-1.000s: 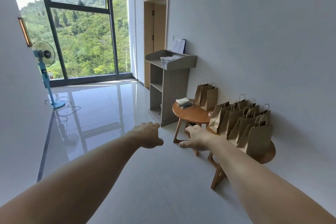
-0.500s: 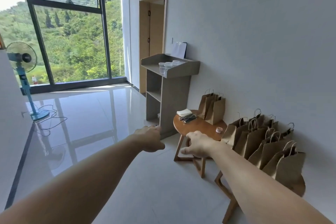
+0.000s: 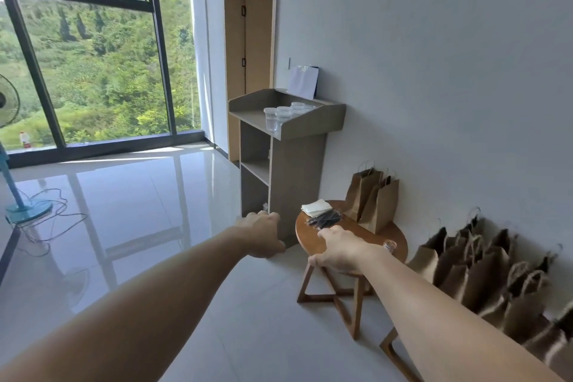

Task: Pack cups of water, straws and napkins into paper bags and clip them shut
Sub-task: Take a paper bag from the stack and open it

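Observation:
Both my arms reach forward. My left hand (image 3: pixel 263 234) hangs in the air left of the round wooden table (image 3: pixel 313 242), loosely curled and holding nothing. My right hand (image 3: pixel 339 250) hovers over the table's near edge, also loosely curled and holding nothing. On the table lie a stack of white napkins (image 3: pixel 316 206), dark straws (image 3: pixel 325 219), two brown paper bags (image 3: pixel 372 200) and a small clip holder (image 3: pixel 389 245). Clear cups of water (image 3: pixel 273 117) stand on the grey cabinet (image 3: pixel 294 164) behind.
Several brown paper bags (image 3: pixel 483 273) stand on a second low table by the white wall at right. A blue standing fan (image 3: pixel 12 183) with a loose cable sits at the left by the large window. Glossy white floor spreads between.
The view has moved closer and turned right; the round table and cabinet look larger. Both hands stay stretched out, the right one now over the table's near edge.

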Demonstrator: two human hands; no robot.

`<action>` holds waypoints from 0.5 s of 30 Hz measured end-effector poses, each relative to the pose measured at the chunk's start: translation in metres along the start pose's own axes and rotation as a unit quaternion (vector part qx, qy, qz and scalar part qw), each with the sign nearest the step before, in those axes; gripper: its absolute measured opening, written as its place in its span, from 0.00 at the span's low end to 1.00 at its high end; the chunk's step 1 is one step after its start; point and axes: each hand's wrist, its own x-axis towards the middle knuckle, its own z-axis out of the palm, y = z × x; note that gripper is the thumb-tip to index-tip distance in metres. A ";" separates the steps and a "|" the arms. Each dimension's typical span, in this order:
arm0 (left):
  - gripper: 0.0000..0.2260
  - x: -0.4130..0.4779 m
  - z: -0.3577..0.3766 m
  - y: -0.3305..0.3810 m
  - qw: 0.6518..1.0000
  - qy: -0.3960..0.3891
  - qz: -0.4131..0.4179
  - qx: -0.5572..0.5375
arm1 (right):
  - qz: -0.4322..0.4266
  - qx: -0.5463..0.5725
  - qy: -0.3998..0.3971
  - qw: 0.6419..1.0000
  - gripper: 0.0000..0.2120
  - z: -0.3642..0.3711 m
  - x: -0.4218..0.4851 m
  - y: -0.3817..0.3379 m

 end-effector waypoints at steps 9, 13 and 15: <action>0.27 0.162 -0.024 -0.019 1.000 -0.020 -0.003 -0.019 | -0.009 0.024 0.008 1.000 0.34 -0.046 0.148 0.025; 0.27 0.237 -0.023 -0.028 1.000 -0.024 0.016 -0.003 | 0.015 0.029 -0.003 0.999 0.36 -0.052 0.207 0.037; 0.28 0.278 -0.022 -0.033 0.999 -0.019 0.031 0.002 | 0.029 0.028 0.004 0.999 0.36 -0.056 0.240 0.043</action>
